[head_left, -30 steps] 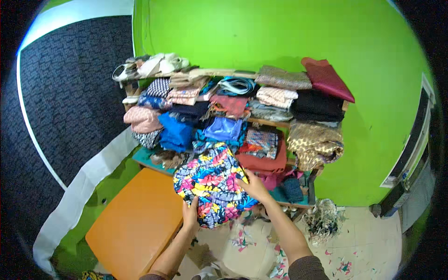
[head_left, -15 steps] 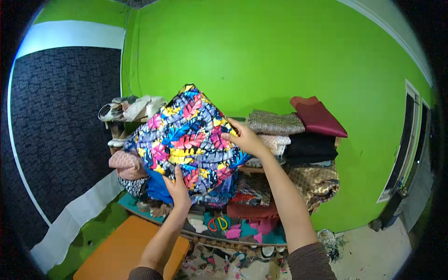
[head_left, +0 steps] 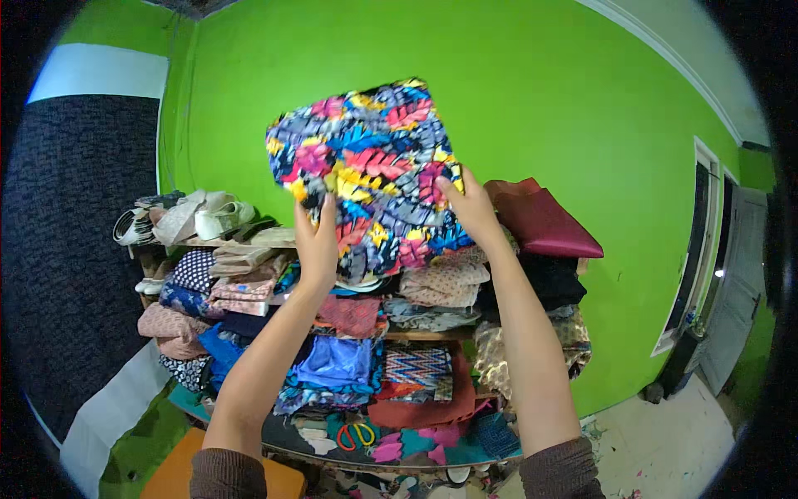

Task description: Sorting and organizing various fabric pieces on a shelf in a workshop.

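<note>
A folded piece of floral fabric (head_left: 370, 175), patterned in pink, yellow, blue and black, is held up in front of the shelf and the green wall. My left hand (head_left: 317, 247) grips its lower left edge, thumb on the near face. At the lower right side, my right hand (head_left: 472, 206) pinches it the same way. The fingers behind the fabric are hidden. Below it, stacked cloths fill the shelf, among them a shiny blue folded cloth (head_left: 334, 361) and a zigzag-patterned one (head_left: 418, 372).
A maroon folded sheet (head_left: 544, 220) tops the shelf's right end; rolled pale material (head_left: 204, 218) lies at the left. Scissors with red and yellow handles (head_left: 356, 436) rest on the lowest board among pink scraps. An orange surface (head_left: 170, 474) stands at the lower left.
Both hands have raised the floral fabric and turned it more level, uncovering the stacks on the shelf behind. My view has shifted slightly to the right.
</note>
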Demonstrator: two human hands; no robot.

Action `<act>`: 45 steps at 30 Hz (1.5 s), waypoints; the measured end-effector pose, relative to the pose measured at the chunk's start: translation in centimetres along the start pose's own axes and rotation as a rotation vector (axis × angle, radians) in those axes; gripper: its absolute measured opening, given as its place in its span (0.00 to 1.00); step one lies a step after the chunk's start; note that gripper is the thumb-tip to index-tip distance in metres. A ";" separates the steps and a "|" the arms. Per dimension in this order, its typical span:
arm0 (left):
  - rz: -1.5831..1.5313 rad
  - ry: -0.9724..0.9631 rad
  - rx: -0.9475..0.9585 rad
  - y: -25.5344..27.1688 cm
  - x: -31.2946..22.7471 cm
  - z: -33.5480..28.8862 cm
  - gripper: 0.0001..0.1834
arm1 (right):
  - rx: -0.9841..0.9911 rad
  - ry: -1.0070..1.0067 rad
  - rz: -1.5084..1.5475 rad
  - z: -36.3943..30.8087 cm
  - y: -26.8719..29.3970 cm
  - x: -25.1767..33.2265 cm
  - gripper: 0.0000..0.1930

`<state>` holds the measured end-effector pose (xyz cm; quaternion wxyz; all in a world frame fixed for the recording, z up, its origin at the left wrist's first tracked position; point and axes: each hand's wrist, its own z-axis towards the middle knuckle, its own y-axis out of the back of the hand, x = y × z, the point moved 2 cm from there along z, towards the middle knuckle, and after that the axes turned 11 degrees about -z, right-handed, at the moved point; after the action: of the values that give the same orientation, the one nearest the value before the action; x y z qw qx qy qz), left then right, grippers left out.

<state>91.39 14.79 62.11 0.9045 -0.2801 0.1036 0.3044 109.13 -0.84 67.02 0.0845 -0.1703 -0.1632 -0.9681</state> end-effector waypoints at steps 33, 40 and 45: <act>0.649 0.437 0.540 -16.6 30.6 11.2 0.21 | 0.226 -0.329 -0.829 12.3 5.8 -27.9 0.18; 1.091 -0.016 0.682 -17.3 27.5 8.2 0.32 | 0.014 -0.001 -1.102 10.5 4.9 -23.5 0.17; 0.930 0.017 0.947 -18.0 27.2 5.4 0.30 | 0.594 0.004 -0.474 9.4 1.8 -22.9 0.22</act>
<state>124.04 19.38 64.77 0.7036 0.2191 0.3431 0.5824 133.57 3.23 67.72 -0.0959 -0.0940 -0.4713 -0.8717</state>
